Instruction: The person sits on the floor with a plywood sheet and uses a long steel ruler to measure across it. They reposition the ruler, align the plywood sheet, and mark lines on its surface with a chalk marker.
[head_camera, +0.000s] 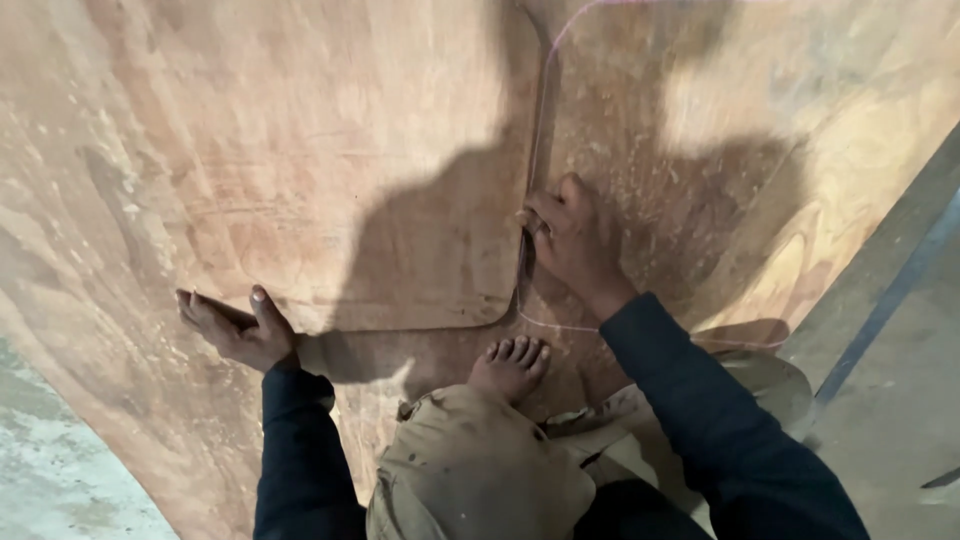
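Grey concrete floor (900, 400) at both edges, under hard light, deep shadows.

no packages, no labels, no signs, no screens anywhere in view
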